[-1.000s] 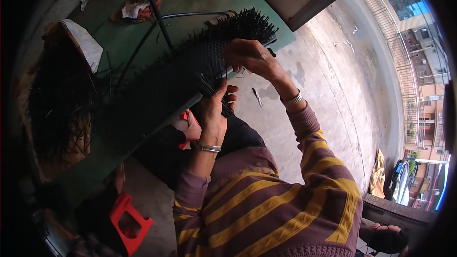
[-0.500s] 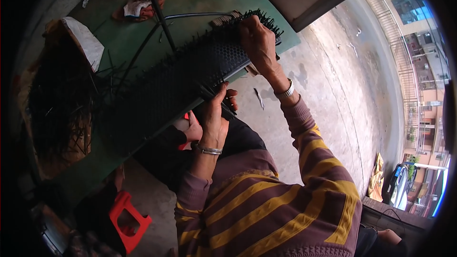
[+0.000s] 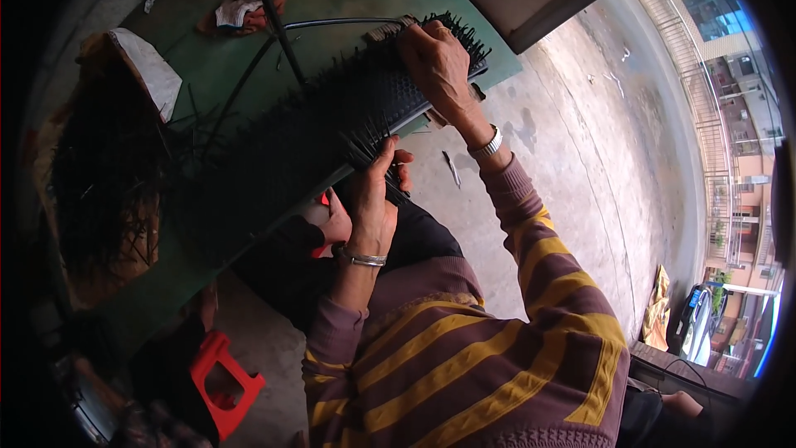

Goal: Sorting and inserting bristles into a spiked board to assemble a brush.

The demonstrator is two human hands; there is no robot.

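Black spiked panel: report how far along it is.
Done: the long black spiked plastic panel bristles with spikes along most of its length. In hand: the right hand steadies its far end; the left hand pinches spikes at the near edge. Left: loose black spikes fill the box.

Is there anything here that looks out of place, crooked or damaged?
Nothing looks damaged. The long black spiked mat lies slanted across the green table, its near edge over the table's edge; the left hand and right hand hold it. Crumpled rags lie at the far side.
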